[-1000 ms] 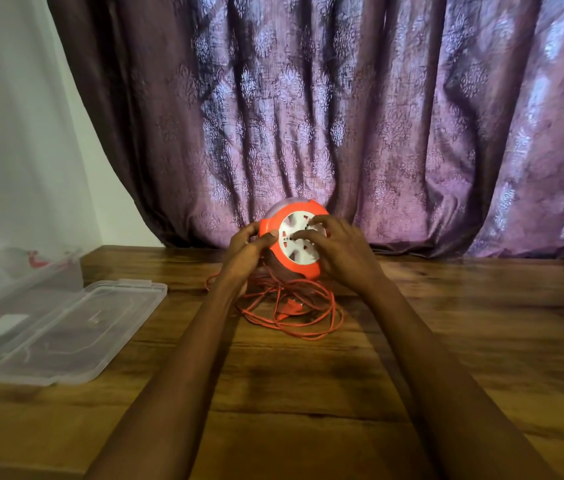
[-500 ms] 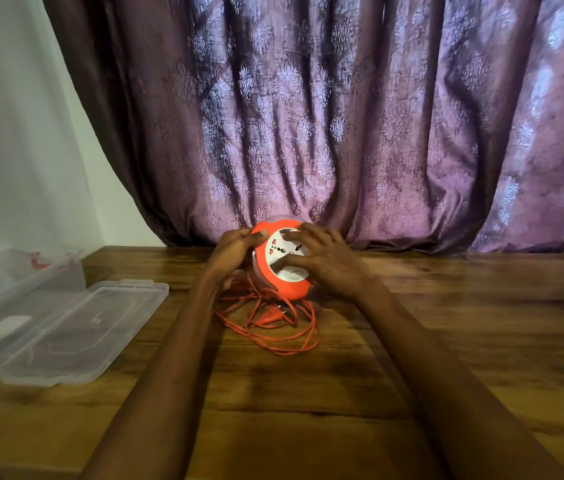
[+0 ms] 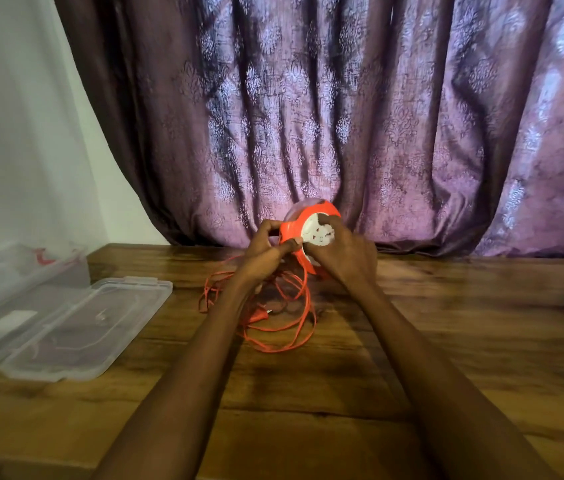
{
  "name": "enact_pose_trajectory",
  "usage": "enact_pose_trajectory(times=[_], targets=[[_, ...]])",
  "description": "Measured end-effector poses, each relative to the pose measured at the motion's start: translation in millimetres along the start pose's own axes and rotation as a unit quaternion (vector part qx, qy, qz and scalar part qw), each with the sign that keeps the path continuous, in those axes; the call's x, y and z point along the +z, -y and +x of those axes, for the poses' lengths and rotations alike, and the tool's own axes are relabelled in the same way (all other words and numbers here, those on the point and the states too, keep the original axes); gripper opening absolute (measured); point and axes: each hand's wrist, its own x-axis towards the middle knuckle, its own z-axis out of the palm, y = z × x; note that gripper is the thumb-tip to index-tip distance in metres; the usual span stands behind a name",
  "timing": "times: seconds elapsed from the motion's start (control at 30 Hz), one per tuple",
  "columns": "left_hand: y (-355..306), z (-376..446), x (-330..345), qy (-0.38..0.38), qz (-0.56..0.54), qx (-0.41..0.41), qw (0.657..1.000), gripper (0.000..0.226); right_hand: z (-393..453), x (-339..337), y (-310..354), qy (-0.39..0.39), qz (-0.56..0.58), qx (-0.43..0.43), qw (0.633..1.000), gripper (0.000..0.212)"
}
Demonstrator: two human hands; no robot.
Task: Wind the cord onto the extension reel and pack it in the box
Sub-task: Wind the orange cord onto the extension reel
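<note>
An orange extension reel (image 3: pixel 294 226) with a white socket face is held above the far middle of the wooden table (image 3: pixel 447 323). My left hand (image 3: pixel 266 252) grips its left rim, thumb against the white face. On the right side, my right hand (image 3: pixel 344 252) holds the reel with fingers on the socket face. The orange cord (image 3: pixel 284 327) hangs from the reel and lies in loose loops on the table below, with its plug (image 3: pixel 260 315) among the loops. A clear plastic box (image 3: pixel 27 268) stands open at the far left.
The box's clear lid (image 3: pixel 76 327) lies flat on the table beside the box. A purple patterned curtain (image 3: pixel 377 116) hangs along the table's back edge. A white wall (image 3: pixel 14 133) is at the left.
The reel was lowered toward the table half a second ago and now sits higher again, tilted. The cord loops have shifted and spread to the left.
</note>
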Motion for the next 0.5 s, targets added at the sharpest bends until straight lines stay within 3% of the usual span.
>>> enact_pose_trajectory(times=[0.1, 0.17, 0.23, 0.3, 0.43, 0.5], targets=[[7, -1, 7, 0.019, 0.011, 0.003, 1.0, 0.031, 4, -2, -1, 0.041, 0.132, 0.14, 0.98, 0.079], [10, 0, 10, 0.011, 0.025, 0.004, 1.0, 0.033, 7, -1, -4, 0.053, 0.172, 0.153, 0.972, 0.083], [11, -1, 9, -0.007, 0.012, -0.004, 1.0, 0.032, 10, 2, -12, 0.093, 0.257, 0.135, 0.952, 0.073], [11, -1, 5, -0.031, -0.017, -0.024, 0.999, 0.03, 12, 6, -20, 0.128, 0.32, 0.115, 0.932, 0.05], [11, 0, -1, -0.088, -0.081, -0.052, 0.991, 0.033, 4, 5, -19, 0.042, 0.186, 0.001, 0.982, 0.028], [11, 0, -2, -0.108, -0.128, -0.067, 0.984, 0.036, -3, 0, -7, 0.063, 0.192, -0.07, 0.977, 0.031]])
